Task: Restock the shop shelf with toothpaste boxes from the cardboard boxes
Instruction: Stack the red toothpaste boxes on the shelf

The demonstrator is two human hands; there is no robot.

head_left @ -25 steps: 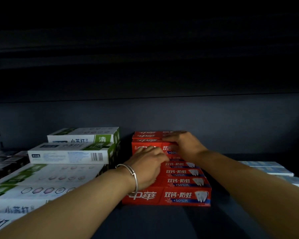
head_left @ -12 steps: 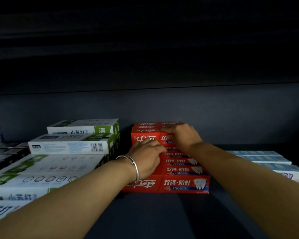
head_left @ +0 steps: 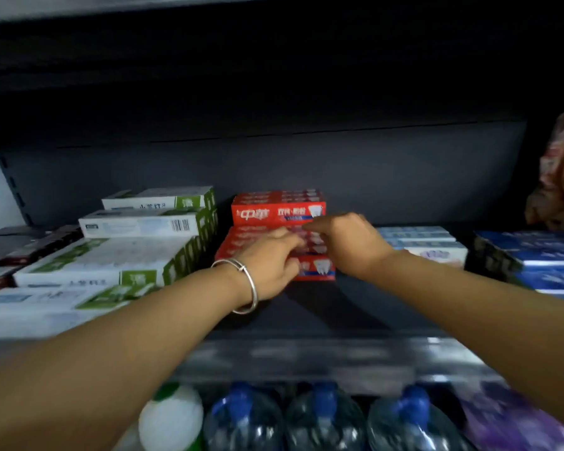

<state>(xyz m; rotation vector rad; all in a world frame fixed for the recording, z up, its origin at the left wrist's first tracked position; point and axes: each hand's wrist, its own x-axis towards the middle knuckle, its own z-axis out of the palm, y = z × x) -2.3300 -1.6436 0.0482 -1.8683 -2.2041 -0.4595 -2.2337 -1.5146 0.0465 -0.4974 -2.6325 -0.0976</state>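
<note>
Red toothpaste boxes, frame centre: light, stiff, crushable card. Pinch yours along the long edges. Left hand and right hand lie on the stack; grip blurred, cannot tell.

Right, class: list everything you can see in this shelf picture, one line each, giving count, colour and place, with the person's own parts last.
Red toothpaste boxes: a stack, count unclear, red, shelf centre.
Green and white toothpaste boxes: several stacked, left of the red ones.
Dark boxes: a few, dark red and black, far left.
Pale blue boxes: a few, right of the red stack.
Dark blue boxes: several, far right.
Bottles: about three clear with blue caps, shelf below.
White bottle: one, green cap, below left.
Bracelet: one, silver, left wrist.
Left hand: fingers on the lower red boxes.
Right hand: beside it, over the same stack.
</note>
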